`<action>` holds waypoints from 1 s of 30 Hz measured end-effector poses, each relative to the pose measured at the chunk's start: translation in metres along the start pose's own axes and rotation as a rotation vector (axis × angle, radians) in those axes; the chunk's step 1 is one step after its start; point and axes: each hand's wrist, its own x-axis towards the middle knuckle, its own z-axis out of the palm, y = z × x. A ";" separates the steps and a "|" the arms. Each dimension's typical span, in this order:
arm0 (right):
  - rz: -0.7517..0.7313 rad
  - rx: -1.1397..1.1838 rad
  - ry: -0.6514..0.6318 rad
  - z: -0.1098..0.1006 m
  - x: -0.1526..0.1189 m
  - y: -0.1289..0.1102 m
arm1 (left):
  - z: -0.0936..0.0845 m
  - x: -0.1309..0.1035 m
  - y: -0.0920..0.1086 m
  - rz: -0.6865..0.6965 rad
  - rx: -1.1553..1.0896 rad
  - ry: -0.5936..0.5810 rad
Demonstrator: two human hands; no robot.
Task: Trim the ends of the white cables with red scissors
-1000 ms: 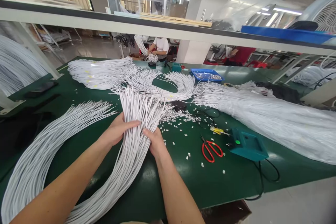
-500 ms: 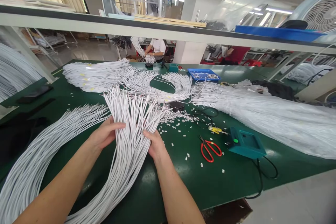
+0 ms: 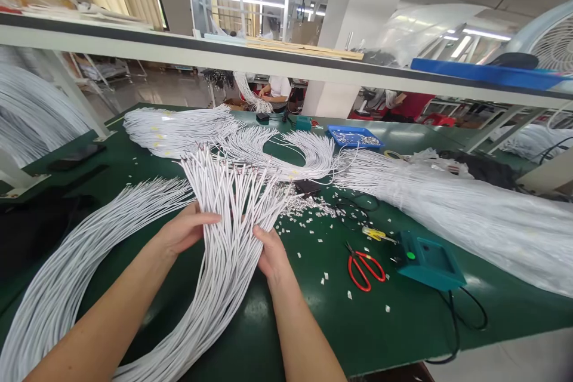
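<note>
A thick bundle of white wires (image 3: 228, 250) rises between my two hands, its cut ends fanned out at the top. My left hand (image 3: 185, 230) grips the bundle's left side, thumb across the front and fingers behind, mostly hidden. On the right side my right hand (image 3: 270, 250) is closed round the bundle, its thumb pressed on the front strands. The bundle curves down to the bottom of the view. To the left, another sheaf of white wires (image 3: 85, 245) lies in a curve on the green table (image 3: 322, 310). Small pale scraps (image 3: 308, 206) lie scattered beyond my right hand.
Red-handled pliers (image 3: 364, 268), a yellow-handled tool (image 3: 376, 234) and a teal device (image 3: 430, 262) lie at the right. More wire bundles (image 3: 179, 128) and a blue tray (image 3: 356, 137) are behind. A shelf (image 3: 286, 57) spans the table. A person (image 3: 277, 92) sits beyond.
My view has shifted slightly, so the scene sits a little lower and further right. Both hands keep their hold on the wire bundle, with hardly any other change.
</note>
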 end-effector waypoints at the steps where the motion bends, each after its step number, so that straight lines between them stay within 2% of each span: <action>1: -0.002 -0.008 0.003 -0.001 0.000 0.000 | 0.000 0.000 0.001 0.002 -0.006 -0.014; 7: -0.004 -0.053 0.015 -0.002 0.000 -0.001 | -0.004 -0.001 0.003 0.010 -0.020 -0.084; 20: 0.007 -0.093 0.030 -0.002 0.000 -0.002 | -0.012 -0.003 0.007 0.026 0.010 -0.141; 30: -0.001 -0.096 0.011 0.000 0.000 -0.004 | -0.014 -0.003 0.006 0.025 0.021 -0.134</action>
